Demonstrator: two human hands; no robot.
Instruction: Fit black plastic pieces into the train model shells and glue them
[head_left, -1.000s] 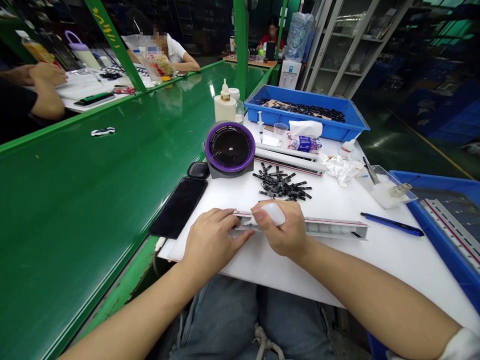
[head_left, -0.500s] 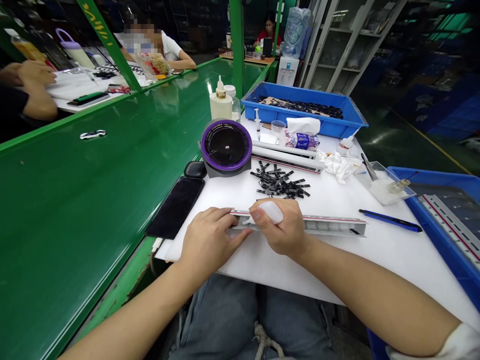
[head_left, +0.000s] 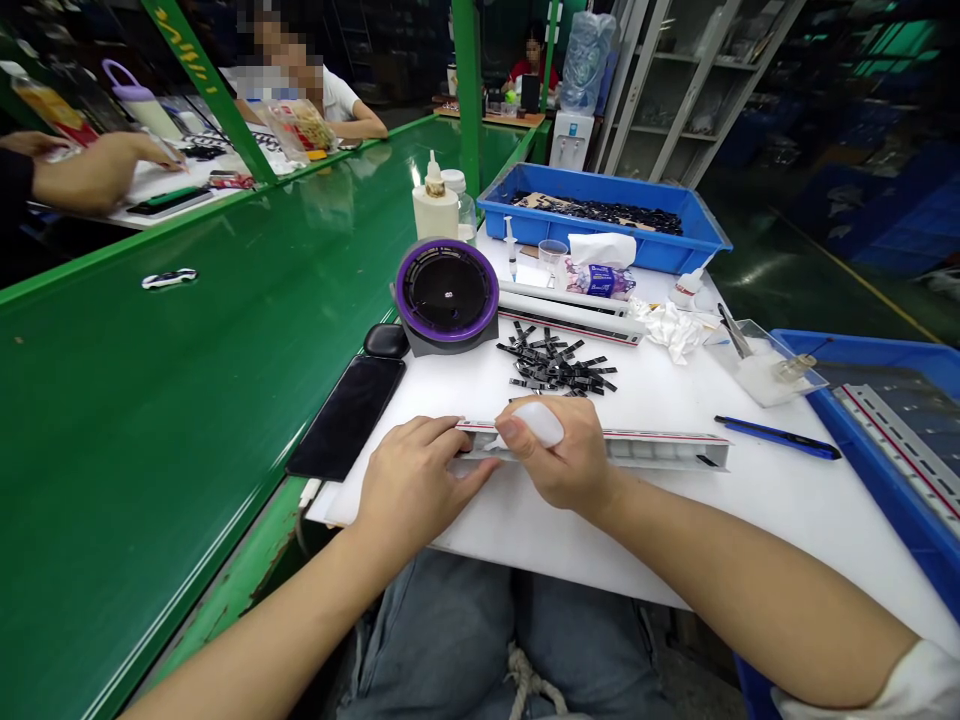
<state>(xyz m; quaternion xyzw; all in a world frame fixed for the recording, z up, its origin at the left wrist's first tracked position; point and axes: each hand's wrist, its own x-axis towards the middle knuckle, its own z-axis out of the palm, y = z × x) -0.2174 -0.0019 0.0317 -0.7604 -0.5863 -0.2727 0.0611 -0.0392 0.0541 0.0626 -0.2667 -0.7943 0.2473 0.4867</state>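
Observation:
My left hand (head_left: 414, 478) is closed on the left end of a long pale channel strip (head_left: 664, 452) with a red line along its edge, lying crosswise on the white work board. In my right hand (head_left: 564, 462) is a small white squeeze bottle (head_left: 541, 422), fingers wrapped round it. Its nozzle points left into the channel, close to my left fingertips; whether the tip touches the channel I cannot tell. A small black piece lies inside the strip's right end. Just behind the strip is a loose pile of short black pieces (head_left: 559, 365).
A round purple-rimmed device (head_left: 448, 292) and a black phone (head_left: 349, 415) stand left. Behind are more strips (head_left: 570, 318), a tissue pack (head_left: 600, 278) and a blue bin (head_left: 510, 208). A blue knife (head_left: 780, 437) lies right. The green conveyor (head_left: 150, 400) runs alongside; co-workers sit beyond it.
The whole view has shifted slightly, while my hands, the bottle and the strip keep their places relative to each other. Across the conveyor, a co-worker's hand has moved to the right.

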